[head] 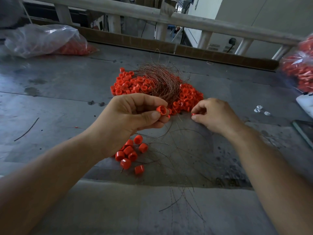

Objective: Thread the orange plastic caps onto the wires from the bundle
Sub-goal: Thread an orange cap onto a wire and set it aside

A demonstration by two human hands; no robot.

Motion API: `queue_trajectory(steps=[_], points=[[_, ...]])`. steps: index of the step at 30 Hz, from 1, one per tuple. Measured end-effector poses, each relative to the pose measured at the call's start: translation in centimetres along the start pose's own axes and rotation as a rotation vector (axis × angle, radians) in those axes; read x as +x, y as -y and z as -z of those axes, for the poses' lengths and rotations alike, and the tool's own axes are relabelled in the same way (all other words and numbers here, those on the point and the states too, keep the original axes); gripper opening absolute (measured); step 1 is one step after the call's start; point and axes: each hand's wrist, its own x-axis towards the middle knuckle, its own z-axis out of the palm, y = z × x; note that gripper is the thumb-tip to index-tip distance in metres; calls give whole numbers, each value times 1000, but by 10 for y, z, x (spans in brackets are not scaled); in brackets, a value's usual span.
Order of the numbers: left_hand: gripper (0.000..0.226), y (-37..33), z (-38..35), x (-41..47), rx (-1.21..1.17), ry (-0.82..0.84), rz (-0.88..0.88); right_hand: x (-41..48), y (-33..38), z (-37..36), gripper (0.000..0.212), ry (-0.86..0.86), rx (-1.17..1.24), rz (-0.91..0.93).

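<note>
Left grip (135,119) was curled, thumb + forefinger pinching one orange cap (160,110), open side showing, above mid desk (59,99). Right grip (215,116) pinched what looked like a second cap (193,114) at the near side of the cap pile (189,99). Wire bundle (162,80) lay across the pile; loose strands trailed to the near edge, by a few separate caps (130,153). Judged: caps light, rigid, smooth, so pinch the side wall & keep the hole clear. Wires thin, springy, tangle-prone; take one strand close to its tip.
</note>
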Motion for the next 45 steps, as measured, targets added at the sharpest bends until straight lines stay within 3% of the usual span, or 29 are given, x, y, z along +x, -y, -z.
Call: queue_trajectory(steps=[5,9,15,19,27,37,45], points=[[23,0,-1,0,9,-4,7,-2,0,6,7,-33,64,34],[22,0,-2,1,18,-12,13,-7,10,19,19,-110,458,-10],[23,3,-2,2,39,-22,18,-32,50,22,25,51,807,175],[27,2,-1,2,63,-27,5,-39,58,17,22,173,1006,198],[21,0,-3,3,94,-58,9,-39,61,13,21,98,1046,236],[21,-1,-4,2,133,-75,23,-44,67,7,23,9,850,368],[19,0,-5,2,147,-75,42,-46,66,6,27,-40,749,368]])
